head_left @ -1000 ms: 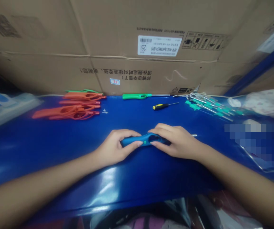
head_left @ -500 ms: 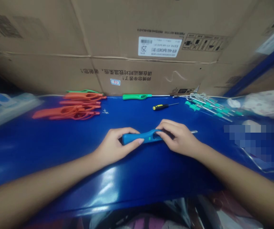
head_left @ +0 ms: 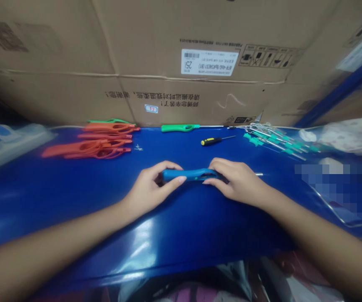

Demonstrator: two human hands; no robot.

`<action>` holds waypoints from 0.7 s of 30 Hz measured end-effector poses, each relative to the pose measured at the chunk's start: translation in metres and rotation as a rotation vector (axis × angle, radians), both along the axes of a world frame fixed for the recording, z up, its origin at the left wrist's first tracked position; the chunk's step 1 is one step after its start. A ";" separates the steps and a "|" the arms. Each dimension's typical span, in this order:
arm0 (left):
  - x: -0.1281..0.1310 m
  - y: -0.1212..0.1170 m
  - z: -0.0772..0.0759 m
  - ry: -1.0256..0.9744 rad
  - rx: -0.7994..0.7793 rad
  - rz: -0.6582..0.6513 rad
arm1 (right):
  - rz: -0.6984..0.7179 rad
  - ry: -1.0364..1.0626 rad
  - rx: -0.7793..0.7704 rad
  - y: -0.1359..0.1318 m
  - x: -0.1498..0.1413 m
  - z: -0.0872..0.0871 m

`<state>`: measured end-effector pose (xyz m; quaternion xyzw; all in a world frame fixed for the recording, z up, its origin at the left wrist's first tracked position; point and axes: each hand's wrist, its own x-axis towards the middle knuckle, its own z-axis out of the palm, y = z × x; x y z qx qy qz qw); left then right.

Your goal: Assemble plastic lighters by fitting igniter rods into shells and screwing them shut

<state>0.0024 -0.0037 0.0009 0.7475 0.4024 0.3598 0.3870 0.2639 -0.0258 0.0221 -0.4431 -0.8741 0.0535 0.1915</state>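
Between both hands I hold a blue long-necked lighter [head_left: 190, 175] roughly level above the blue table. My left hand [head_left: 151, 184] is closed around its handle end, thumb along the near side. At the trigger-loop end my right hand [head_left: 237, 180] grips it between thumb and fingers. A metal tube tip [head_left: 259, 174] pokes out past the right hand; the rest of the tube is hidden by that hand. Beyond the hands lie a black-and-yellow screwdriver [head_left: 212, 141] and a green lighter [head_left: 181, 128] with a metal tube.
Several orange lighter shells [head_left: 95, 147] are piled at the back left, near small white bits [head_left: 139, 147]. Metal tubes with teal parts [head_left: 278, 140] lie at the back right. A large cardboard box [head_left: 155, 50] walls off the rear. A clear plastic container [head_left: 20, 142] stands far left.
The blue lighter has turned slightly about its length and levelled out, its trigger loop now narrower to the view. Both hands keep their hold; the right thumb has shifted a little left and down.
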 end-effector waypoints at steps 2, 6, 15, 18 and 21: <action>-0.001 -0.001 -0.001 -0.061 -0.049 -0.005 | -0.015 -0.006 0.024 0.000 0.000 0.001; -0.003 -0.002 -0.004 -0.093 -0.009 -0.050 | -0.023 -0.009 0.026 -0.001 0.000 0.003; -0.001 -0.002 -0.001 -0.150 -0.044 -0.017 | -0.034 -0.017 -0.044 0.001 -0.001 0.002; 0.001 -0.005 0.000 -0.235 -0.086 -0.095 | -0.091 0.003 -0.146 -0.002 -0.003 0.005; 0.001 -0.007 0.001 -0.232 -0.104 -0.144 | -0.133 -0.004 -0.248 -0.004 -0.006 0.007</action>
